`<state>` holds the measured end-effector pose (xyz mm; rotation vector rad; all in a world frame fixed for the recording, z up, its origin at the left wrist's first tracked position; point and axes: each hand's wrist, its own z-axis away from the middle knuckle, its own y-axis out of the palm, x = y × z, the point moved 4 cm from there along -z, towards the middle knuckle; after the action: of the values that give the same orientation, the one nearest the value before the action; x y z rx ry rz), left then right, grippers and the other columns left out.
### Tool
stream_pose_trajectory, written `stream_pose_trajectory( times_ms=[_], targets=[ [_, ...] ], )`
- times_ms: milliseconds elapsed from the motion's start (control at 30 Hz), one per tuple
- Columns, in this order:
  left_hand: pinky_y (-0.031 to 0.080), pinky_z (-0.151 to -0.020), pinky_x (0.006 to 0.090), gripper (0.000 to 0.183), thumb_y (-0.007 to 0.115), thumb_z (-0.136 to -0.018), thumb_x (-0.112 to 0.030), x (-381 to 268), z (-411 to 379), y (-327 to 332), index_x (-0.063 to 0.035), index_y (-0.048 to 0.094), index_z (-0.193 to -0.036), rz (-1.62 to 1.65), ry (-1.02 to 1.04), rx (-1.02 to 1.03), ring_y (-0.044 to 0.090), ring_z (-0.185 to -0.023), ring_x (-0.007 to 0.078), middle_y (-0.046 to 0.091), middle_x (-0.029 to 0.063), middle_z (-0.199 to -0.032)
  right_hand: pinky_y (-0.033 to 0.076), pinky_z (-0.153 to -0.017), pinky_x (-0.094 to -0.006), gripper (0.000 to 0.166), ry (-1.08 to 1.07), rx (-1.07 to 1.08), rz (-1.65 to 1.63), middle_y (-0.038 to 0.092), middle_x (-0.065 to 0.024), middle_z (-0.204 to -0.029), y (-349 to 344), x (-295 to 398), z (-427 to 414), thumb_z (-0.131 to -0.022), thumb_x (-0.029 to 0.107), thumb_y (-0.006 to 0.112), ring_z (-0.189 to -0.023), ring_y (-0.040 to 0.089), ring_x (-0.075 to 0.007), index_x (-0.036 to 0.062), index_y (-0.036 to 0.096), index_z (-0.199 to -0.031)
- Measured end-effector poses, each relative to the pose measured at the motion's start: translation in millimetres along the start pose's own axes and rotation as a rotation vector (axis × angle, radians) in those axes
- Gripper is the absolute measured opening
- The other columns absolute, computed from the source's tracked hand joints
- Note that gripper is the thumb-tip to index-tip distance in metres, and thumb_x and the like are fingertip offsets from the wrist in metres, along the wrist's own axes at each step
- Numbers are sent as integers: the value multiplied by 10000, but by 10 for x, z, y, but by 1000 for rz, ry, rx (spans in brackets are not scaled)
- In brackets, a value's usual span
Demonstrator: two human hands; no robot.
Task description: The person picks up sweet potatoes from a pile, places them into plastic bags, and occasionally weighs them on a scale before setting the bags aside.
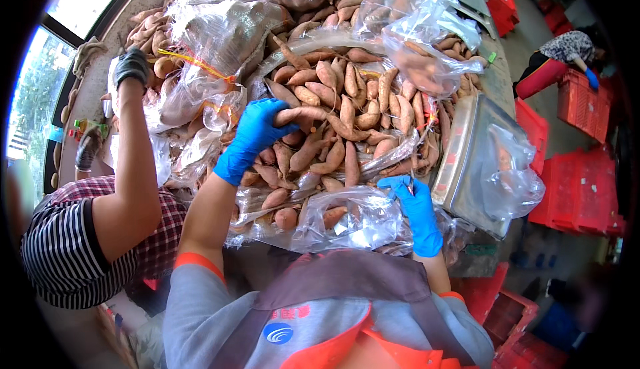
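My left hand (260,131), in a blue glove, grips one end of a long sweet potato (302,114) over the pile. Beneath it, sweet potatoes (327,91) lie heaped on an opened plastic sack. My right hand (417,211), gloved in blue too, is closed around a small thin tool (411,184). Most of that tool is hidden by the fingers, so its kind cannot be told. Left of this hand, a clear plastic bag (350,219) with a few sweet potatoes inside lies at the table's near edge.
A scale (480,164) with a metal platform stands right of the pile, a plastic bag on it. Full sacks (225,34) rise at the back left. A co-worker's gloved hand (131,66) is at the left. Red crates (575,191) and another person (560,61) are at the right.
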<state>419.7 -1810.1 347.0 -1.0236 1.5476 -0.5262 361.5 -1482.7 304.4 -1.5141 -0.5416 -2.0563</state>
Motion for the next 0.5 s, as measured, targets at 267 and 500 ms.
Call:
stream_pose_trajectory(
  times_ms=[267, 500],
  targets=[
    [460, -767, 365, 359, 717, -713, -199, -535, -42, 995, -48, 604, -1019, 203, -30, 20, 579, -892, 317, 602, 153, -944, 429, -611, -214, 190, -47, 19, -61, 628, 8, -795, 22, 94, -39, -884, 167, 578, -641, 509, -52, 26, 653, -988],
    [465, -809, 373, 631, 716, -729, -274, -495, -228, 1023, -58, 421, -1243, 251, -60, -97, 556, -977, 350, 547, 199, -1107, 416, -622, -200, 202, 3, -33, -107, 630, 16, -818, -93, -173, 26, -879, 161, 585, -650, 478, -41, 10, 650, -997]
  ],
)
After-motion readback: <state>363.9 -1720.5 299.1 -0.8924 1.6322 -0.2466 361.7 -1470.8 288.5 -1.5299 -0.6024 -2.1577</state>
